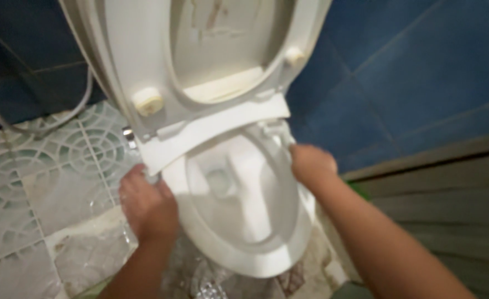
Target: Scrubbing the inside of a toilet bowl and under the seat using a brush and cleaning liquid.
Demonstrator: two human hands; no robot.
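Note:
A white toilet bowl [288, 243] fills the middle of the view, its seat and lid [145, 61] raised upright against the back. My left hand [147, 202] rests on the bowl's left rim near the hinge, fingers curled against the edge. My right hand [311, 165] presses on the bowl's right rim near the back, fingers closed; whether it holds something is hidden by blur. Water sits in the bottom of the bowl [219, 180].
Patterned pale green floor tiles [34, 182] lie to the left. A grey hose [39, 127] loops down the dark blue wall [410, 72]. A grey ledge or door [449, 182] stands at the right. Wet debris [211, 282] lies at the toilet's base.

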